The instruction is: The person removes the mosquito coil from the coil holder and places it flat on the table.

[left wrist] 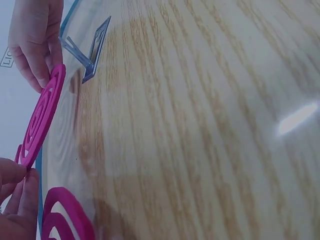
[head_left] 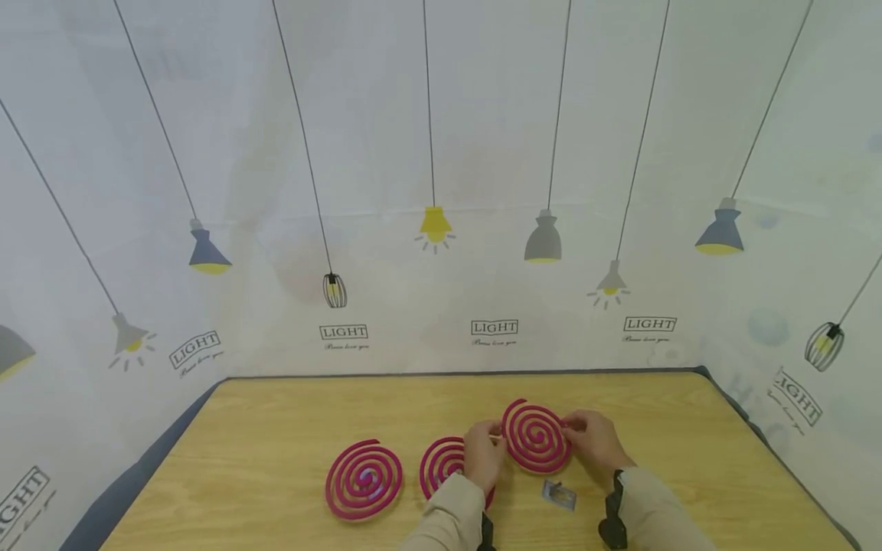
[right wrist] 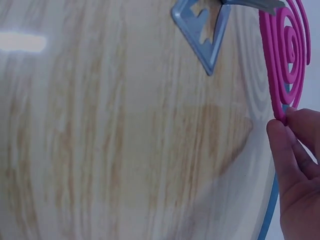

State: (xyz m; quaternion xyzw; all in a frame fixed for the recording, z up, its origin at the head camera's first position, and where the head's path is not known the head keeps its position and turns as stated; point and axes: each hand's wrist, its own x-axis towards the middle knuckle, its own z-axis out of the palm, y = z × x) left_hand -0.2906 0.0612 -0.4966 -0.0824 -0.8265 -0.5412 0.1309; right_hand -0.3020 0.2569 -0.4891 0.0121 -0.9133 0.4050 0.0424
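Note:
In the head view a magenta mosquito coil [head_left: 537, 435] is raised above the table, tilted toward the camera. My left hand [head_left: 485, 458] pinches its left edge, and my right hand [head_left: 598, 442] pinches the opposite edge between thumb and fingers. Below the coil lies a small metal coil stand [head_left: 559, 495], with a prong bent up from its plate, as the left wrist view shows; the stand [right wrist: 200, 37] is apart from the coil. A second coil [head_left: 441, 458] is partly hidden behind my left hand and forearm. Farther left sits a third coil [head_left: 344, 490], with shiny metal showing at its centre.
The light wooden table [head_left: 276, 421] has a dark blue edge along its back and sides. White curtain walls [head_left: 386, 252] printed with lamps enclose it on the back, left and right. Black straps [head_left: 615, 505] circle both wrists over beige sleeves.

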